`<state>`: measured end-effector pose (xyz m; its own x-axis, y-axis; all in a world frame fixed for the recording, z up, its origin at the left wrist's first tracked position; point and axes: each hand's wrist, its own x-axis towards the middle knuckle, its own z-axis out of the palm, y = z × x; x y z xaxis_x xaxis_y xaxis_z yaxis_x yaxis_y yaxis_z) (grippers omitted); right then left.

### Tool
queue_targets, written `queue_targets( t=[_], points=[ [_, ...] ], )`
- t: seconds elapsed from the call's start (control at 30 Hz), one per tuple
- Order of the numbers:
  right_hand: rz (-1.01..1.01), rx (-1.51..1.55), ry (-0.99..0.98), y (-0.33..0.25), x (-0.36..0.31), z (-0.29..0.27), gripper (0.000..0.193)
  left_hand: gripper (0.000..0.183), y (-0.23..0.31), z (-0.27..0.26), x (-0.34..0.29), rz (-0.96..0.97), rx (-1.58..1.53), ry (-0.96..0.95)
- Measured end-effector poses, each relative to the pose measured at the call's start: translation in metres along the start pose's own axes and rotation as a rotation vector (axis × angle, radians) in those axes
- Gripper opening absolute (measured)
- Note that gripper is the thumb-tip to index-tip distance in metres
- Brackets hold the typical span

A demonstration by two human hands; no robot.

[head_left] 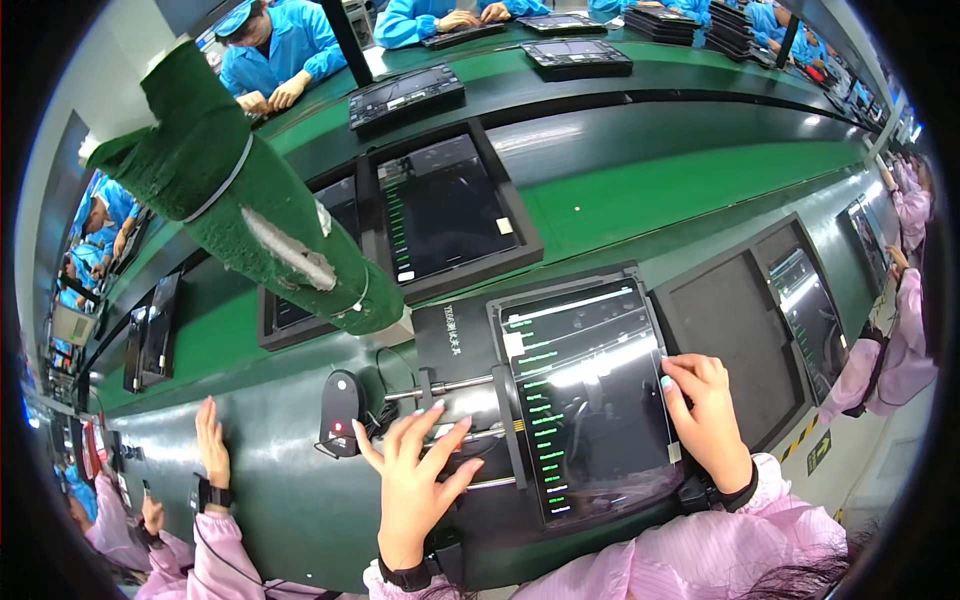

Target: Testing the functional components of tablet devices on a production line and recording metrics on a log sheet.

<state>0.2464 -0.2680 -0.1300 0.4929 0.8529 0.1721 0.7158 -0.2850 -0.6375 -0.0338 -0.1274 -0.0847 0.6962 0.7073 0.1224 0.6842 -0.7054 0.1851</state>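
A large tablet (600,420) lies screen up in a black test fixture (448,335); its dark screen carries a column of green text lines. My left hand (412,490) is open, fingers spread above the fixture's metal rods (455,384), left of the tablet. Whether its fingertips touch the rods I cannot tell. My right hand (712,415) is closed at the tablet's right edge, its fingers bent together and the thumb by the glass. A small black device (342,408) with a red light sits left of the rods.
A green-wrapped post (270,230) slants up behind the fixture. Black trays hold a tablet behind (440,205) and another at right (808,310). A co-worker's hand (212,450) rests on the bench at left. People in blue work across the line, near stacked trays (660,25).
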Motion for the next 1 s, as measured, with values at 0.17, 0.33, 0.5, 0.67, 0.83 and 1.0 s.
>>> queue_targets(
  t=[0.17, 0.33, 0.5, 0.67, 0.83, 1.0],
  points=[
    [-0.035, -0.051, -0.047, 0.000, -0.005, 0.002, 0.031, 0.023, 0.004, 0.000, 0.003, -0.055, -0.039, 0.081],
    [-0.033, -0.048, -0.080, -0.001, -0.007, 0.002, 0.042, 0.012, -0.011, -0.011, -0.002, -0.330, -0.291, 0.356],
    [0.045, 0.129, -0.178, 0.002, -0.012, 0.001, 0.055, 0.013, -0.015, -0.010, -0.003, -0.362, -0.277, 0.396],
    [0.038, 0.146, -0.224, 0.002, -0.013, -0.002, 0.060, 0.011, -0.010, -0.005, -0.002, -0.340, -0.241, 0.431],
    [0.246, 0.629, -0.329, 0.005, -0.009, -0.015, 0.058, 0.011, -0.007, -0.005, -0.002, -0.339, -0.195, 0.437],
    [0.212, 1.117, -0.331, 0.003, -0.012, -0.026, 0.055, 0.012, -0.008, -0.004, -0.002, -0.289, -0.136, 0.466]
  ],
)
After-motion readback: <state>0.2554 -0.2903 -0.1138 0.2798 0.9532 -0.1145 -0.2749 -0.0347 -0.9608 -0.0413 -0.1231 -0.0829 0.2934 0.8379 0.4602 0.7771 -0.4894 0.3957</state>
